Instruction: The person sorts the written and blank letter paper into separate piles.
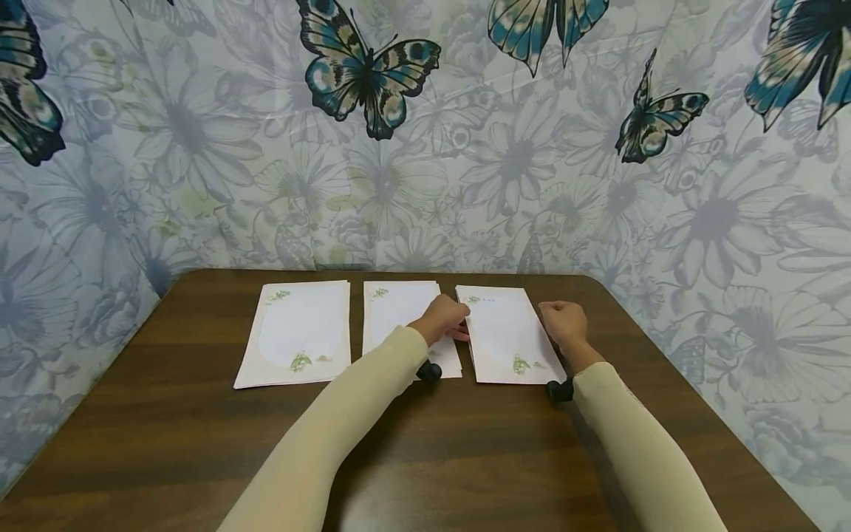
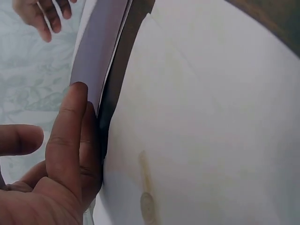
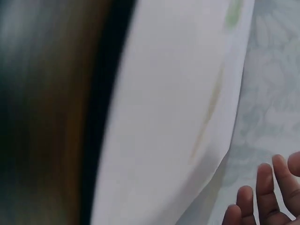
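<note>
Three piles of pale stationery paper with small green leaf prints lie in a row. At the left edge of the right-hand pile [image 1: 505, 332] is my left hand [image 1: 442, 319], its forearm crossing over the middle pile [image 1: 392, 307]. In the left wrist view, that hand's fingers [image 2: 65, 140] touch the side of the slightly bowed sheets [image 2: 96, 51], with the thumb held apart. My right hand [image 1: 564, 324] is beside the same pile's right edge. Seen from the right wrist, its fingers [image 3: 266, 187] are spread and loosely bent, apart from the paper [image 3: 168, 103], holding nothing.
The left-hand pile [image 1: 306, 332] lies farther left on the brown wooden table [image 1: 465, 458]. Behind the table's far edge hangs a backdrop [image 1: 412, 199] printed with flowers and butterflies. Dark wrist devices [image 1: 560, 390] sit under the cream sleeves [image 1: 638, 443].
</note>
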Demonstrator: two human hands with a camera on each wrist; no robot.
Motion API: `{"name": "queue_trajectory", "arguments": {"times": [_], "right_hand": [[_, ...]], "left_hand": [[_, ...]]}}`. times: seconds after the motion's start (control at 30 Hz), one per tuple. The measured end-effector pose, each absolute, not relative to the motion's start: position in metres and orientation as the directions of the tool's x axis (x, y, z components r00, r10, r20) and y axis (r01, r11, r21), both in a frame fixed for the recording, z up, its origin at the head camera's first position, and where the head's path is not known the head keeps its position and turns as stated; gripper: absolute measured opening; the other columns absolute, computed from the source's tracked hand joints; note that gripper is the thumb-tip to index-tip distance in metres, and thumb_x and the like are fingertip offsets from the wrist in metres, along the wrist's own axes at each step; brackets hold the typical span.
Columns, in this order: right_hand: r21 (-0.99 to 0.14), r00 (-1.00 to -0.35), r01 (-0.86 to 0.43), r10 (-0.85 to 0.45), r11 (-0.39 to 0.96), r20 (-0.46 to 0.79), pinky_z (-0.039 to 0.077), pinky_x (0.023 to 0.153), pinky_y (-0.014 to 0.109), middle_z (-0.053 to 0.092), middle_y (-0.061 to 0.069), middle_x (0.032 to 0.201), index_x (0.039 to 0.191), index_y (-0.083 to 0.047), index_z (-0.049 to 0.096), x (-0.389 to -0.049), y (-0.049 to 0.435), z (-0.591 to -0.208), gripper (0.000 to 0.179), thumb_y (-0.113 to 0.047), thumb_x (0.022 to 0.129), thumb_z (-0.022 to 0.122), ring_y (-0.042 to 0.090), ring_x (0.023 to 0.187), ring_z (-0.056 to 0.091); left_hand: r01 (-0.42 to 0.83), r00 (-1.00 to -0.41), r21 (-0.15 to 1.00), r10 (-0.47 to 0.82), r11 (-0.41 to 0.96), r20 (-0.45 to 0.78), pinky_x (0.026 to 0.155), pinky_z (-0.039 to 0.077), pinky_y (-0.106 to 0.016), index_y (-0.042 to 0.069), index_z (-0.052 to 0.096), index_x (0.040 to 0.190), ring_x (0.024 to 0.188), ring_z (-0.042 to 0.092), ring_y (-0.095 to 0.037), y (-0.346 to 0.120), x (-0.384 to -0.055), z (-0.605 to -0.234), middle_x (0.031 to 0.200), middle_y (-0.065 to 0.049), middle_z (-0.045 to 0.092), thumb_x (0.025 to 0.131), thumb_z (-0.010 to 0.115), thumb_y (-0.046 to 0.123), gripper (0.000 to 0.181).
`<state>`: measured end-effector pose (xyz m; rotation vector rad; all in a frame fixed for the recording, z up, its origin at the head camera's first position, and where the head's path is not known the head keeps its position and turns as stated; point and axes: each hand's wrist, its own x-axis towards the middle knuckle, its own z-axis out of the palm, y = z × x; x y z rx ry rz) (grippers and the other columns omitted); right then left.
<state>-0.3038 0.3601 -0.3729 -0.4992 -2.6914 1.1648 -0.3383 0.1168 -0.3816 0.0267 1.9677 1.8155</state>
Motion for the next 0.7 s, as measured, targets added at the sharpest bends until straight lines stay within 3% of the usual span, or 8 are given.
{"name": "queue_trajectory", "arguments": {"times": [0.1, 0.2, 0.4, 0.57, 0.7], "right_hand": [[-0.739, -0.943, 0.204, 0.332, 0.643, 0.029, 0.047, 0.071, 0.025, 0.064, 0.019, 0.129, 0.125, -0.004, 0.067, -0.305, 0.345, -0.368, 0.041, -0.024, 0.098, 0.044, 0.032, 0.114, 0.057], [-0.751, -0.964, 0.184, 0.265, 0.635, -0.012, 0.050, 0.082, 0.033, 0.062, 0.018, 0.133, 0.127, -0.003, 0.066, -0.307, 0.328, -0.364, 0.041, -0.023, 0.098, 0.044, 0.033, 0.122, 0.054], [-0.766, -0.985, 0.165, 0.135, 0.622, -0.103, 0.049, 0.104, 0.051, 0.060, 0.021, 0.133, 0.131, -0.002, 0.062, -0.311, 0.301, -0.358, 0.042, -0.024, 0.102, 0.043, 0.038, 0.124, 0.054], [-0.756, -0.989, 0.146, 0.083, 0.638, -0.120, 0.055, 0.092, 0.041, 0.064, 0.020, 0.127, 0.131, -0.002, 0.062, -0.315, 0.285, -0.353, 0.042, -0.026, 0.102, 0.044, 0.036, 0.115, 0.061], [-0.772, -0.988, 0.146, 0.052, 0.618, -0.146, 0.058, 0.086, 0.040, 0.065, 0.022, 0.125, 0.129, 0.001, 0.062, -0.320, 0.270, -0.353, 0.042, -0.026, 0.101, 0.047, 0.036, 0.113, 0.065]], "left_hand": [[-0.313, -0.887, 0.942, 0.317, 0.123, -0.336, 0.071, 0.064, -0.033, -0.012, 0.048, 0.123, 0.078, 0.065, -0.027, 0.112, -0.340, -0.380, 0.121, -0.020, 0.053, 0.094, 0.052, 0.009, 0.036], [-0.322, -0.883, 0.939, 0.317, 0.124, -0.345, 0.071, 0.064, -0.033, -0.012, 0.043, 0.133, 0.081, 0.066, -0.028, 0.108, -0.341, -0.377, 0.124, -0.022, 0.053, 0.094, 0.053, 0.010, 0.046], [-0.322, -0.879, 0.934, 0.318, 0.153, -0.355, 0.074, 0.064, -0.035, -0.011, 0.043, 0.139, 0.086, 0.068, -0.029, 0.102, -0.339, -0.374, 0.125, -0.024, 0.057, 0.095, 0.053, 0.013, 0.051], [-0.287, -0.892, 0.946, 0.318, 0.148, -0.320, 0.071, 0.064, -0.035, -0.011, 0.051, 0.131, 0.085, 0.068, -0.028, 0.095, -0.340, -0.372, 0.122, -0.023, 0.059, 0.095, 0.054, 0.013, 0.043], [-0.221, -0.904, 0.965, 0.343, 0.139, -0.256, 0.074, 0.064, -0.036, -0.012, 0.060, 0.121, 0.104, 0.066, -0.037, 0.083, -0.339, -0.366, 0.130, -0.023, 0.057, 0.096, 0.053, 0.012, 0.036]]}}
